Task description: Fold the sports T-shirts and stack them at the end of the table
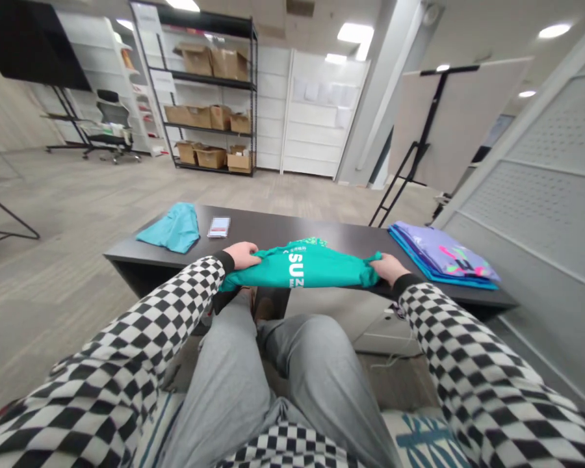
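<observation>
A green T-shirt [331,266] with white lettering is stretched sideways over the front edge of the dark desk [268,224]. My left hand [242,255] grips its left end, fingers closed on the cloth. At the other end, my right hand [388,268] pinches a bunched corner. Part of the shirt hangs below the desk edge, and a bright green print shows at its far side. Right of my right hand lies a stack of folded clothes, a lilac garment [436,244] with a pink and green print on top of a blue one [468,281].
A crumpled light-blue cloth [173,227] and a small white and red card or packet [219,227] lie on the desk's left part. A grey partition [550,195] borders its right side. Beyond stand a whiteboard [458,123] and a shelf [199,77] with cardboard boxes.
</observation>
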Available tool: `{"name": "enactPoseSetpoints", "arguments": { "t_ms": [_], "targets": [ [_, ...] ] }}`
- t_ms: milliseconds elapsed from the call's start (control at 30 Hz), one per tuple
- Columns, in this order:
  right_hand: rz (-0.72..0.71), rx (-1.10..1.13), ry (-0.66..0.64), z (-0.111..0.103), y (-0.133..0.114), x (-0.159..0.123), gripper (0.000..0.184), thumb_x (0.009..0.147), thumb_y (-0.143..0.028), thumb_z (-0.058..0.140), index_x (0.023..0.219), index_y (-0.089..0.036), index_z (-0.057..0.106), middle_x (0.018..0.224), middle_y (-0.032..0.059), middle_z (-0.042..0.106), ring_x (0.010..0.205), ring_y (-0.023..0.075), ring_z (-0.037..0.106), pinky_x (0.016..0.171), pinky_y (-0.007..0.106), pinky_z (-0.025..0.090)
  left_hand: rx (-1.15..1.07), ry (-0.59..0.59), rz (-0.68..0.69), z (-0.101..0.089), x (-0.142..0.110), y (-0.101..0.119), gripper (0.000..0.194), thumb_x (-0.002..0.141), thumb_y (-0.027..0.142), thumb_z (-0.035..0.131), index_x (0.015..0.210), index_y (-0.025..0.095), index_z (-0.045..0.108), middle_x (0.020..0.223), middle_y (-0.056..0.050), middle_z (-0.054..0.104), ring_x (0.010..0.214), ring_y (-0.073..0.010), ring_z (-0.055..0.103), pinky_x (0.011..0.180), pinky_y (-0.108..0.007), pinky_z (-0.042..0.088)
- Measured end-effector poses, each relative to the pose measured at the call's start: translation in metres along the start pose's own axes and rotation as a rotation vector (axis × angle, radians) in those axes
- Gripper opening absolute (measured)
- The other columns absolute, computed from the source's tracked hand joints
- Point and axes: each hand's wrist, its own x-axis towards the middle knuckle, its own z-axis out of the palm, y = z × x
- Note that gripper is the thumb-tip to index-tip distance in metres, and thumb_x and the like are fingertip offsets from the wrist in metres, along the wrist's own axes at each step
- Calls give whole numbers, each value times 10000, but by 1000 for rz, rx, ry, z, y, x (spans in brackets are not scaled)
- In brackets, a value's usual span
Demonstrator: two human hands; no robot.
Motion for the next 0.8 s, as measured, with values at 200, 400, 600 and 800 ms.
{"name": "enactPoseSetpoints", "arguments": {
  "t_ms": [200, 400, 600, 800],
  "targets": [
    [130, -325, -121, 10, 22, -19, 330, 1066, -452, 756, 1321, -243, 770, 1327, 143, 769, 1152, 315, 740, 1065, 543, 597, -29, 65, -44, 13, 10, -15, 178, 808, 428, 727, 716, 275, 738, 827, -83, 785, 971, -338, 740, 975, -383, 560],
    [126, -857, -258, 17, 37, -3, 326, 967, -461, 664, 1193, -244, 752, 1193, 185, 795, 1147, 372, 723, 1039, 511, 505, -118, 62, -51, 6, 3, -30, 294, 888, 500, 615, 866, 267, 793, 890, -60, 815, 937, -309, 749, 897, -371, 570],
    [98, -922, -258, 18, 46, -3, 335, 1031, -441, 521, 1173, -226, 735, 1176, 198, 796, 1144, 379, 735, 988, 486, 505, -148, 85, -70, 7, -3, -32, 313, 886, 525, 637, 898, 258, 800, 892, -57, 815, 934, -306, 741, 859, -367, 558],
    [78, -885, -223, 21, 52, -10, 332, 1017, -431, 525, 1141, -216, 745, 1130, 206, 798, 1108, 394, 742, 975, 499, 522, -136, 109, -59, 6, -11, -23, 356, 864, 580, 671, 879, 248, 795, 859, -50, 798, 911, -302, 728, 840, -366, 549]
  ]
}}
